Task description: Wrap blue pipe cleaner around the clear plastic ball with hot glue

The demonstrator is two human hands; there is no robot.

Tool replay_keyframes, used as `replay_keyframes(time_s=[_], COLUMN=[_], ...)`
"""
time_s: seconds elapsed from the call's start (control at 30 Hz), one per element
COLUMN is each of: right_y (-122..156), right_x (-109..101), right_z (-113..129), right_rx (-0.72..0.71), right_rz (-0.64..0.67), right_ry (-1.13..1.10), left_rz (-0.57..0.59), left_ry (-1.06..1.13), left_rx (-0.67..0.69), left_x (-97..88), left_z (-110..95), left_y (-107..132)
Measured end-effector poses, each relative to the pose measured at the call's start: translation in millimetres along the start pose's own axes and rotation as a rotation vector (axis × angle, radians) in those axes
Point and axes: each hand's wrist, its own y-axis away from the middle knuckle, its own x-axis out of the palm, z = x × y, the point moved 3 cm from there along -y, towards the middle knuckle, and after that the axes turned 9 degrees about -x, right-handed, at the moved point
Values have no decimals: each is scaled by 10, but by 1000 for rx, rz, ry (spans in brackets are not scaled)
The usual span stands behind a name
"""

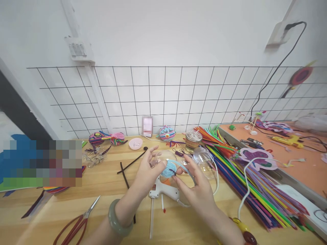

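Observation:
My left hand (146,172) is closed around a clear plastic dome (165,156), thumb pressed on a light blue fuzzy pipe cleaner coil (168,169) lying against it. From the coil, a loose strand arcs to the right. My right hand (198,185) pinches at the coil's right edge, where a short dark strand shows, and the blue strand runs between its fingers. Beneath both hands, a white glue gun (165,190) lies on the wooden table, partly covered by them. A glue stick (151,217) extends from it toward me.
Red-handled scissors (78,221) lie front left. Black pipe cleaners (124,175) cross left of my hands. Clear half-spheres (204,160), a lidded jar (193,140) and a pink bowl (135,143) stand behind. Bundled colored pipe cleaners (245,183) and a white cable (246,177) occupy the right.

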Motion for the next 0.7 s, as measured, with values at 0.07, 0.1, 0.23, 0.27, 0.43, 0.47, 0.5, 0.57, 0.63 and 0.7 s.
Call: replay_keyframes(time_s=[0.07, 0.1, 0.23, 0.27, 0.43, 0.47, 0.5, 0.57, 0.63, 0.7], right_y=[5, -4, -88, -108, -129, -123, -117, -112, -117, -128], right_x=[1, -3, -22, -18, 34, 42, 47, 47, 32, 6], right_z=[3, 11, 41, 45, 61, 67, 75, 103, 140, 168], right_rx=[1, 16, 236, 307, 508, 519, 523, 508, 466, 407], right_rz=[-9, -13, -8, 5, 150, 171, 185, 212, 253, 299], right_ry=[-35, -66, -353, -468, -866, -890, -904, -906, -862, -794], left_rz=[5, 11, -13, -31, -146, -160, -169, -167, -151, -113], left_ry=[21, 30, 23, 9, -100, -107, -102, -62, 11, 112], left_rx=[14, 23, 62, 75, 235, 273, 305, 343, 347, 312], left_x=[17, 23, 17, 10, -27, -30, -31, -31, -30, -28], left_z=[6, 4, -10, -11, 2, 7, 12, 19, 18, 13], left_y=[-4, -7, -20, -19, 34, 48, 60, 71, 64, 39])
